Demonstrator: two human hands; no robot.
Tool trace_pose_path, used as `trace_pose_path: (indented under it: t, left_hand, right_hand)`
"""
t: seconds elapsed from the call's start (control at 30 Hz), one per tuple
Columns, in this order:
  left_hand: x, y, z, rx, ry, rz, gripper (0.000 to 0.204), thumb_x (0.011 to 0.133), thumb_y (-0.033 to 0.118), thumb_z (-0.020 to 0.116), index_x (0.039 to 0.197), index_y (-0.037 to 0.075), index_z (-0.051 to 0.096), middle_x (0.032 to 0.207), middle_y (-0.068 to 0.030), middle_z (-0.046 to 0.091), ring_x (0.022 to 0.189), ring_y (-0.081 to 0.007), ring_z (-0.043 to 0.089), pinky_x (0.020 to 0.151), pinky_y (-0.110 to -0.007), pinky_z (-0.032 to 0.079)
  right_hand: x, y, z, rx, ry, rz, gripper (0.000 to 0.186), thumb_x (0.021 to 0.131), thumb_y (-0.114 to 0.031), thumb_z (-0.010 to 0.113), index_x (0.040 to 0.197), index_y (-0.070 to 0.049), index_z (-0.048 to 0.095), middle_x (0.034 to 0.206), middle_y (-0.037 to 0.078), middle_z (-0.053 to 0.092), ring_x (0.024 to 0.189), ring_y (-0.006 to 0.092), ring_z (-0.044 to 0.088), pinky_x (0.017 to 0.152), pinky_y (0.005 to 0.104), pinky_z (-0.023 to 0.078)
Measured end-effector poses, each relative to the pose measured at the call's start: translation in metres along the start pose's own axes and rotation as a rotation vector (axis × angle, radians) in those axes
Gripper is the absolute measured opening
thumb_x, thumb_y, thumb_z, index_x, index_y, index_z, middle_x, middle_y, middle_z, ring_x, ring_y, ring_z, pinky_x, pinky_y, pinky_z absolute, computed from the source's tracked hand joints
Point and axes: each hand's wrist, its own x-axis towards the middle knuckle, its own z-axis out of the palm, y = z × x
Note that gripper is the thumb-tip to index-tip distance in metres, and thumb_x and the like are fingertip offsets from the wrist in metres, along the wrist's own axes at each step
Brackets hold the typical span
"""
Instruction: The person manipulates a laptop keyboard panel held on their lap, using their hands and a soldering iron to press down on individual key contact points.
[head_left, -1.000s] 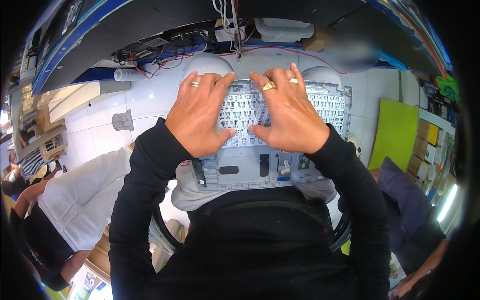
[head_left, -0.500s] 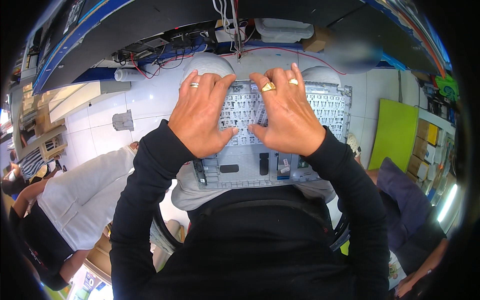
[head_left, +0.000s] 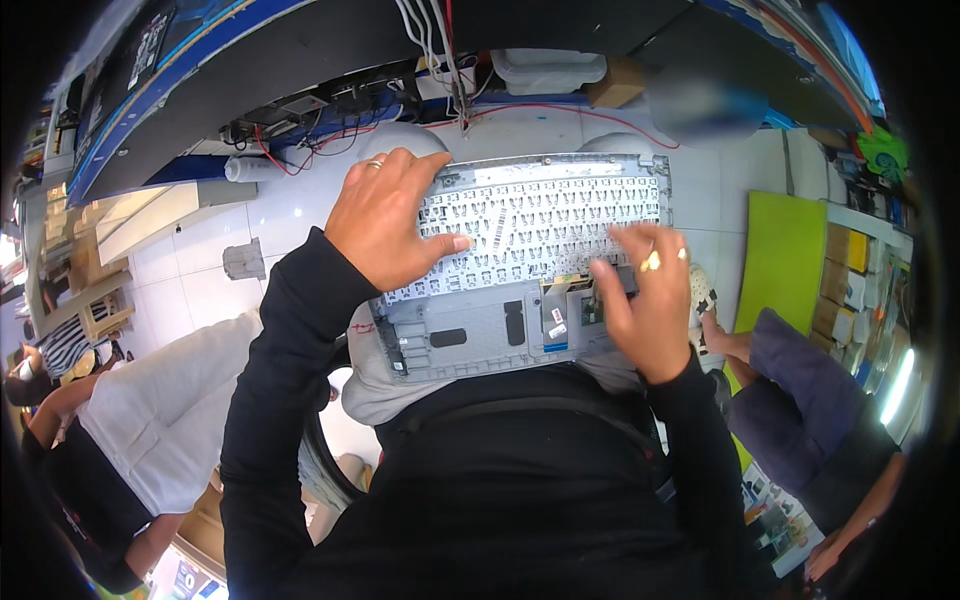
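White floor tiles [head_left: 210,240] and a cluttered bench with red and black wiring [head_left: 300,125] form the background. I see a grey laptop keyboard chassis [head_left: 520,270], underside up, resting on the lap, centred in view. My left hand [head_left: 385,220] lies flat, fingers spread, on its upper-left corner. My right hand [head_left: 645,300] presses open fingers on the lower-right area, gripping nothing. Another person in a white shirt [head_left: 120,420] sits left.
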Motion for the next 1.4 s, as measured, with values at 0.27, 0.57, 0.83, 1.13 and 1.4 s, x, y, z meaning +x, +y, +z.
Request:
trace_pose_path:
  t: [0.27, 0.57, 0.83, 1.13, 1.4]
  left_hand:
    - [0.020, -0.008, 0.013, 0.034, -0.126, -0.005, 0.085, 0.071, 0.041, 0.093, 0.135, -0.004, 0.059, 0.120, -0.0229, 0.065, 0.118, -0.0390, 0.062, 0.103, -0.045, 0.046]
    - [0.012, -0.019, 0.027, -0.037, -0.096, -0.002, 0.085, 0.073, 0.049, 0.092, 0.134, -0.003, 0.060, 0.121, -0.0231, 0.066, 0.122, -0.0393, 0.062, 0.105, -0.046, 0.048]
    - [-0.006, 0.013, -0.012, 0.083, 0.091, 0.153, 0.083, 0.072, 0.047, 0.092, 0.131, -0.001, 0.060, 0.114, -0.0186, 0.065, 0.115, -0.0366, 0.062, 0.101, -0.046, 0.044]
    - [-0.028, 0.047, -0.029, 0.302, 0.228, 0.198, 0.089, 0.069, 0.047, 0.091, 0.137, 0.001, 0.056, 0.117, -0.0174, 0.062, 0.116, -0.0367, 0.059, 0.117, -0.053, 0.034]
    - [-0.066, 0.054, -0.033, 0.299, 0.341, 0.046, 0.098, 0.061, 0.043, 0.096, 0.136, -0.001, 0.053, 0.122, -0.0201, 0.060, 0.114, -0.0410, 0.057, 0.107, -0.053, 0.041]
  right_hand:
    - [-0.035, -0.026, 0.017, -0.016, -0.252, -0.183, 0.041, 0.080, 0.002, 0.067, 0.121, -0.002, 0.069, 0.108, 0.014, 0.063, 0.103, 0.0335, 0.059, 0.096, 0.0451, 0.046]
    - [-0.006, -0.038, 0.036, -0.008, -0.231, -0.222, 0.046, 0.083, -0.009, 0.073, 0.128, 0.000, 0.067, 0.113, 0.018, 0.063, 0.109, 0.0368, 0.059, 0.099, 0.0473, 0.045]
    - [0.044, 0.008, -0.033, -0.291, 0.001, -0.098, 0.086, 0.078, -0.032, 0.090, 0.146, 0.003, 0.053, 0.148, 0.029, 0.050, 0.143, 0.0476, 0.042, 0.119, 0.0534, 0.034]
    - [0.065, -0.001, -0.041, -0.231, -0.179, -0.251, 0.075, 0.067, -0.034, 0.095, 0.123, -0.001, 0.059, 0.107, 0.015, 0.059, 0.108, 0.0370, 0.058, 0.100, 0.0480, 0.042]
    - [0.046, -0.024, -0.055, -0.204, -0.058, -0.224, 0.070, 0.063, -0.026, 0.096, 0.119, -0.003, 0.060, 0.104, 0.014, 0.058, 0.102, 0.0353, 0.057, 0.097, 0.0477, 0.040]
